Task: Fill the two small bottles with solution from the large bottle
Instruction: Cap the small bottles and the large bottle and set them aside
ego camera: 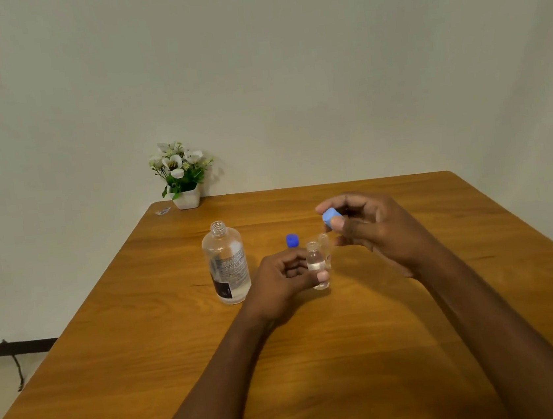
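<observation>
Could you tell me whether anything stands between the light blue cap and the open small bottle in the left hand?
Nothing visible does. The right hand pinches the light blue cap above and right of the small bottle gripped by the left hand; the second small bottle stands just behind.

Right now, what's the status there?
Left hand grips small bottle, uncapped, part full. Right hand pinches light blue cap. Large bottle open, upright. Second small bottle close behind.

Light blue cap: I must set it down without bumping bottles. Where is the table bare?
Bare: the table right of the right hand, and the near strip between the forearms. Crowded: the middle, where large bottle, dark blue cap and both small bottles cluster.
</observation>
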